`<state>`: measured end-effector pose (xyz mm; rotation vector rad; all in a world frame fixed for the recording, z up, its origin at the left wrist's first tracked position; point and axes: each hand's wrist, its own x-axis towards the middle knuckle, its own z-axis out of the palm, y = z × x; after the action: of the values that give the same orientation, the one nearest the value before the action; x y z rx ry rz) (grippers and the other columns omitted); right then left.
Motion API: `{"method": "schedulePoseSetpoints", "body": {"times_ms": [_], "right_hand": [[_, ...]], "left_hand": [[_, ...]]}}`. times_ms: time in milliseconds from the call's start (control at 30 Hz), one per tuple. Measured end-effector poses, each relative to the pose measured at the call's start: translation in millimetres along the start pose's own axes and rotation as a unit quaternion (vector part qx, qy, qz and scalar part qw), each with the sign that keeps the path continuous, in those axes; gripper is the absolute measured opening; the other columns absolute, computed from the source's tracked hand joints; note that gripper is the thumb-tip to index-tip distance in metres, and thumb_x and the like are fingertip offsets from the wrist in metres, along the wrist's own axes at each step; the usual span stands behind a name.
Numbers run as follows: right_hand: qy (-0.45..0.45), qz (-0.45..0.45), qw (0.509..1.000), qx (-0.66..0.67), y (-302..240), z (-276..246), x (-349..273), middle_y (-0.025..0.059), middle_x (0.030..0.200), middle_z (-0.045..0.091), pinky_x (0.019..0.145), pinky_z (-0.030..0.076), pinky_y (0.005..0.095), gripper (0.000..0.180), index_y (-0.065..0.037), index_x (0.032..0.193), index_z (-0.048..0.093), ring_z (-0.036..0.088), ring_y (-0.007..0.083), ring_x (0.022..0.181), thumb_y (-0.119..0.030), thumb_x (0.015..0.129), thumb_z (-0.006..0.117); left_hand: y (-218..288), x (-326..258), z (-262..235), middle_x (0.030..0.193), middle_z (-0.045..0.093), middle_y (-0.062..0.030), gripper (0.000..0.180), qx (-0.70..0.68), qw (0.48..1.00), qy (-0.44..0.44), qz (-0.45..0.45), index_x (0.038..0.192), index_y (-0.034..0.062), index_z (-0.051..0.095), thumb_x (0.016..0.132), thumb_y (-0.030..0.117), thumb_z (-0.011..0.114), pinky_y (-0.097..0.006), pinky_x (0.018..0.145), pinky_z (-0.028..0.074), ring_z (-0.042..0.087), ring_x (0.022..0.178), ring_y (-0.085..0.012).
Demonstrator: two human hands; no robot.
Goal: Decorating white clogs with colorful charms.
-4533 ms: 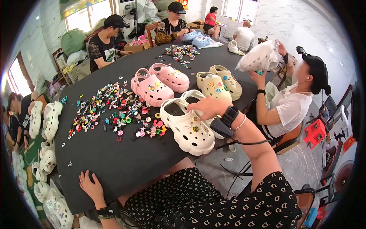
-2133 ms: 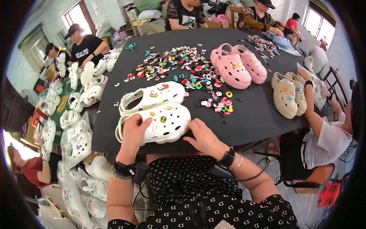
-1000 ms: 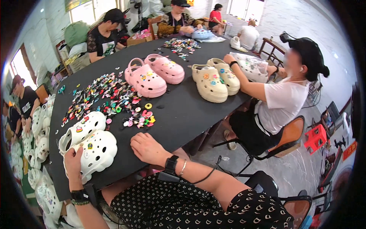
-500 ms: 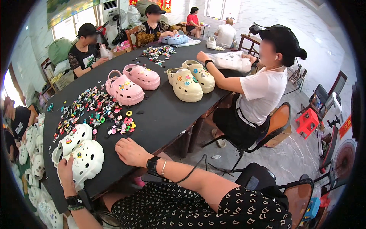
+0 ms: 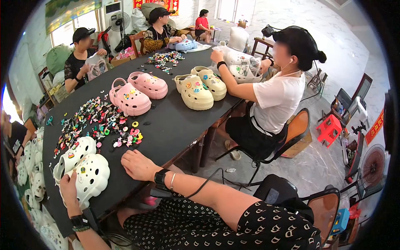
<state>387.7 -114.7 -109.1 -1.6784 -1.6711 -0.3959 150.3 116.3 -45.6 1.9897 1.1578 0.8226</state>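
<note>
A pair of white clogs (image 5: 93,179) with thick scalloped soles and a few small charms lies at the near left of the dark table. My left hand (image 5: 70,189) grips the nearer clog at its heel end, thumb up along the side and the other fingers hidden. My right hand (image 5: 139,166) rests on the table's near edge with nothing visible in it, fingers loosely bent. Just beyond the white clogs spreads a heap of colourful shoe charms (image 5: 100,118).
Farther off stand pink clogs (image 5: 130,98) and cream clogs (image 5: 196,89), both decorated. A second charm pile (image 5: 162,61) lies toward the back. Co-workers sit around the table (image 5: 166,129); one at right handles bagged clogs (image 5: 241,68). More white clogs (image 5: 31,166) are at far left.
My hands keep nearly the same places while the whole view shifts slightly. The right co-worker's bag now shows the clogs inside more clearly. The left co-worker has raised a clear bag.
</note>
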Motion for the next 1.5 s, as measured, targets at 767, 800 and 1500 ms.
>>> {"method": "schedulePoseSetpoints", "body": {"times_ms": [767,800,1500], "right_hand": [[-0.024,0.008,1.000,0.007,-1.6,8.8,10.2,0.0113,0.089,0.055,0.078,0.044,0.0411,0.012,-0.004,0.088,0.058,0.054,0.0294,0.089,-0.011,0.079,0.062],[-0.066,0.035,0.997,0.002,-0.7,7.9,15.8,0.0132,0.087,0.057,0.077,0.046,0.0426,0.014,-0.004,0.089,0.059,0.056,0.0314,0.087,-0.012,0.078,0.063],[-0.191,0.161,0.967,0.056,81.7,12.1,397.4,0.0273,0.095,0.065,0.077,0.051,0.0478,0.086,0.002,0.149,0.017,0.065,0.0398,0.093,-0.002,0.072,0.056]], "left_hand": [[-15.7,3.9,-6.4,0.063,0.051,-0.0031,0.036,0.033,0.999,0.017,0.011,0.069,-0.0014,0.054,0.087,0.027,0.068,-0.033,0.054,0.037,0.042,0.059,-0.0113],[-14.7,3.0,-10.9,0.061,0.051,-0.0054,0.039,0.105,0.994,0.017,0.022,0.068,-0.0018,0.054,0.085,0.029,0.069,-0.035,0.054,0.037,0.043,0.059,-0.0131],[29.1,-29.1,-16.4,0.066,0.056,-0.0130,0.037,0.038,0.995,-0.081,0.030,0.083,-0.0078,0.058,0.087,0.026,0.071,-0.037,0.060,0.041,0.048,0.063,-0.0208]]}}
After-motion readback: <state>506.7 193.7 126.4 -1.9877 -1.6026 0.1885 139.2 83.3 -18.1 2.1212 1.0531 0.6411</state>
